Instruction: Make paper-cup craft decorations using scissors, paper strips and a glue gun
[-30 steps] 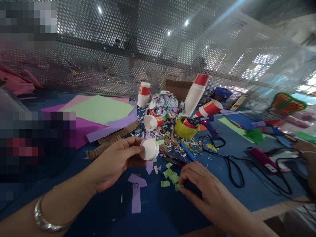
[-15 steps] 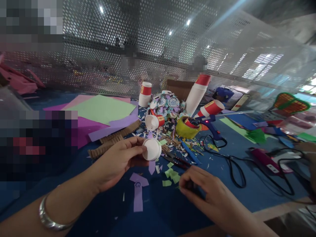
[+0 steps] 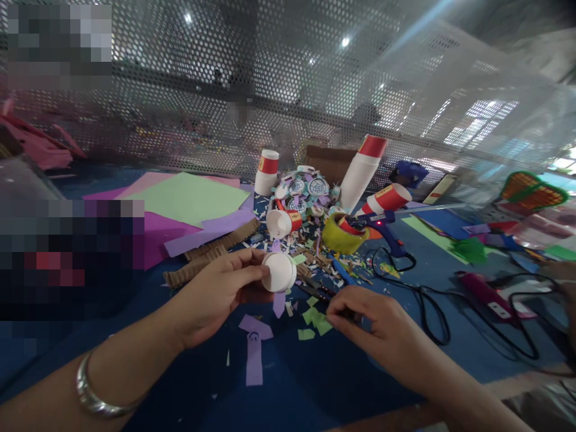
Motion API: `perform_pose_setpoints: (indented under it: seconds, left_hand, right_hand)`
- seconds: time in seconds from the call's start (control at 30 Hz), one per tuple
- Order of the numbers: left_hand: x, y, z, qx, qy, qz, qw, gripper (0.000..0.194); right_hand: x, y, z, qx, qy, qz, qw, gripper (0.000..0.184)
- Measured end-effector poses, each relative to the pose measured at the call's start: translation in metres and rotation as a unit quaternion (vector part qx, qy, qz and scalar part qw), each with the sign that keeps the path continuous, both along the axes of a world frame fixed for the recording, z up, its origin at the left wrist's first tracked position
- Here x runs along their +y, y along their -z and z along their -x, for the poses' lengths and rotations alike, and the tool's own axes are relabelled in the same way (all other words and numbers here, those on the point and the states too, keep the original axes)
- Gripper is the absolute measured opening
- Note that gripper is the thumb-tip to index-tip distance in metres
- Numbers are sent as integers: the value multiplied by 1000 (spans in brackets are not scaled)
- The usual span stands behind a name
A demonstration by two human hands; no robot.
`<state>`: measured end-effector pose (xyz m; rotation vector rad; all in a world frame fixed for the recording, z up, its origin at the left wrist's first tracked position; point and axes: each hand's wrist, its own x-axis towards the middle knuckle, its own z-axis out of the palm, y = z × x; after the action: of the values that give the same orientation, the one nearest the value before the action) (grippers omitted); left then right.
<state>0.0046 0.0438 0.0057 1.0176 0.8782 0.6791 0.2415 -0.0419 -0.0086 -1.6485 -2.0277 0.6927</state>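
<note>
My left hand (image 3: 229,276) pinches a white round paper cup base (image 3: 278,272) at its left edge. Purple paper strips (image 3: 279,303) stick out above and below that piece, and a pale green tab shows at its right. My right hand (image 3: 366,318) hovers low at the right, thumb and fingertips pressed together; anything between them is too small or hidden to name. Close to its fingertips lie green paper scraps (image 3: 317,320) and dark scissors (image 3: 317,288). Below the left hand, a purple paper strip with a drawn face (image 3: 254,360) lies on the blue table.
Behind the hands sit paper scraps, a tipped paper cup (image 3: 281,223), a pile of decorated cup pieces (image 3: 303,189) and a yellow tape roll (image 3: 344,240) with a glue gun (image 3: 387,231) resting on it. Black cords run to a purple power strip (image 3: 488,296). Coloured sheets (image 3: 184,198) lie left.
My right hand has moved slightly up, toward the scissors, and its fingertips look closer together. The left hand keeps the cup base in nearly the same place.
</note>
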Motion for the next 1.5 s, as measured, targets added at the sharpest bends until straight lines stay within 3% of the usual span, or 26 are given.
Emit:
perform_pose_setpoints:
  seconds: [0.2,0.47,1.17,1.5]
  left_hand:
    - [-2,2,0,-12,11,29,999,6]
    - [-5,2,-4,-33,37,38,998,3]
    - [-8,6,-4,6,62,-11,998,12]
    - [-8,6,-4,0,59,4,998,17]
  right_hand:
    - [4,-9,2,27,13,3,1000,17]
    - [18,-26,27,88,-58,32,994,18]
    - [23,-21,30,126,-51,1,991,21]
    - [23,-21,32,115,-41,-1,992,20]
